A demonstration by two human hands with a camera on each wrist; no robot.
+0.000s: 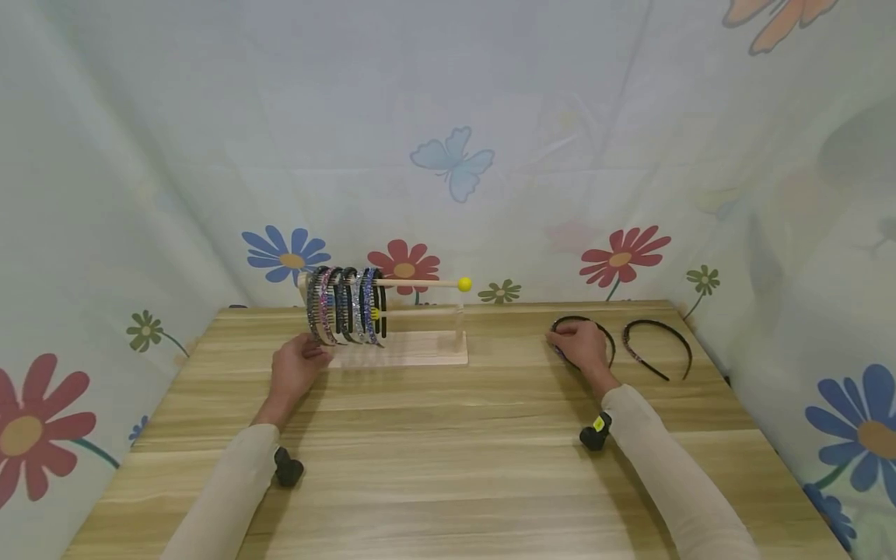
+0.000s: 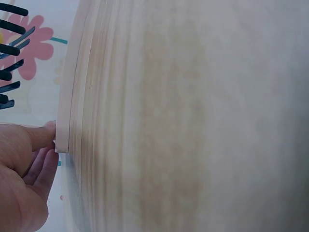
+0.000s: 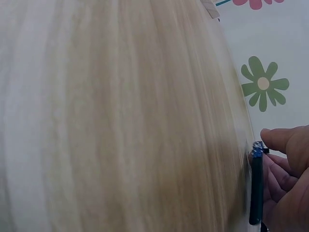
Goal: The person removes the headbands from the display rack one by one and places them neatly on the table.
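On the left, a wooden headband stand [image 1: 427, 354] carries several glittery headbands [image 1: 358, 307] with comb teeth on its horizontal rods. My left hand [image 1: 294, 369] holds the left end of the stand's base, thumb and fingers at the corner of the board [image 2: 63, 130] in the left wrist view. Over at the right, my right hand [image 1: 586, 348] pinches a black headband [image 1: 614, 348] by its side. Blue and silver sparkle shows on that headband [image 3: 257, 150] beside the thumb in the right wrist view. The hand hides part of its arc.
A second dark headband [image 1: 688, 346] lies farther right on the wooden table [image 1: 448, 467]. One of the stand's rods ends in a yellow ball [image 1: 465, 285] that sticks out to the right. Behind the table hangs a flower-printed curtain [image 1: 336, 140].
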